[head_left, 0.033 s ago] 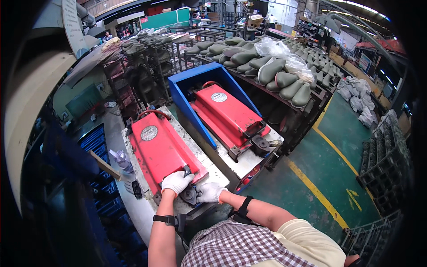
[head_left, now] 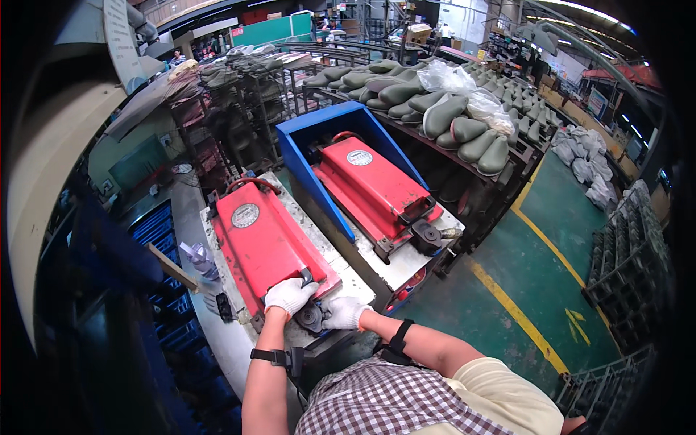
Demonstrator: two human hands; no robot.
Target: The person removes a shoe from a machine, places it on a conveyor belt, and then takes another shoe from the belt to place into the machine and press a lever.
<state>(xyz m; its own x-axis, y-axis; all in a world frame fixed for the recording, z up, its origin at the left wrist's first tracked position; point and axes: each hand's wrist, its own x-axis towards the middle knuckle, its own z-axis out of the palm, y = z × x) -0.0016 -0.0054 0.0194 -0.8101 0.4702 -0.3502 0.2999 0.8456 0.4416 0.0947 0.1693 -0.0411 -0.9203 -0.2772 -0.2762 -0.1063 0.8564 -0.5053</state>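
Observation:
A red machine cover point(head_left: 262, 235) with a round pale dial lies tilted on a worn white bench top point(head_left: 357, 288). My left hand point(head_left: 290, 296), in a white knit glove, is closed around the black handle point(head_left: 307, 276) at the cover's near end. Just below it, a dark round fitting point(head_left: 309, 317) protrudes from the front of the machine. My right hand point(head_left: 346, 313), gloved too, is at the right side of this fitting, its fingers curled in toward it. Whether those fingers grip anything is hidden.
A second red machine point(head_left: 373, 181) stands to the right inside a blue guard point(head_left: 330, 199). Behind it, a rack holds many grey-green shoe-shaped forms point(head_left: 440, 116) and clear plastic bags point(head_left: 444, 76). A clear bottle point(head_left: 200, 259) stands at the left. Dark racks point(head_left: 629, 261) line the right.

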